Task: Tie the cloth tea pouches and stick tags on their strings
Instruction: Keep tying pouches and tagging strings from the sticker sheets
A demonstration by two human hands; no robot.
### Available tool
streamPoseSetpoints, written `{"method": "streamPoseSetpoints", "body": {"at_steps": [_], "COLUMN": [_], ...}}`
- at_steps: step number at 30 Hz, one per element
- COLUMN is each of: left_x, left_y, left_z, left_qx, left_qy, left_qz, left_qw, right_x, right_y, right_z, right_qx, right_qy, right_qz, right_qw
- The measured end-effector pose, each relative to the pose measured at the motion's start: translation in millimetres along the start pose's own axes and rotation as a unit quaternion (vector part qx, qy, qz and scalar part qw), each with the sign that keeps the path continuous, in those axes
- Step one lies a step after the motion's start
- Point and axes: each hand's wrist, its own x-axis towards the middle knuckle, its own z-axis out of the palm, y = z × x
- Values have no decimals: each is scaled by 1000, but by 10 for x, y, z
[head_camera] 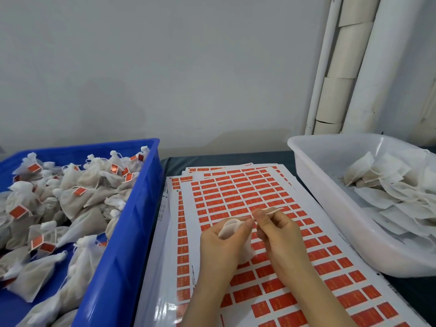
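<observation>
My left hand [219, 244] grips a white cloth tea pouch [232, 228] above the sticker sheets. My right hand [278, 234] pinches the pouch's string end [271, 210] right beside the left fingertips. Both hands hover over a stack of white sheets of red tag stickers [259, 201] in the middle of the table. The lower part of the pouch hangs between the two hands, partly hidden by them.
A blue crate [132, 232] at the left holds several tied pouches with red tags. A white plastic tub [330, 208] at the right holds several flat untied pouches. A grey wall and white pipes [342, 67] stand behind the table.
</observation>
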Motion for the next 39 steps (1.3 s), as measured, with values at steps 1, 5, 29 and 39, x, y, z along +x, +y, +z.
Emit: {"method": "streamPoseSetpoints", "body": {"at_steps": [1,5,29,39], "left_x": [-3,-6,75,32], "left_y": [-5,-5,-83,-97], "left_z": [-4,-33,-80,-67], "left_qx": [0,-4,-15,25], "left_qy": [8,-9,-38,-88], "left_qz": [2,21,72,101], "left_qw": [1000,1000,997,991], "right_x": [3,-2,96,55], "right_y": [0,-47,-154,-131], "right_z": [-6,-53,-180,-237], "right_qx": [15,128,328,92], "right_qy": [-2,-52,-90,-63], "right_qz": [7,51,64,0], "right_qw": [1000,989,938,994]}}
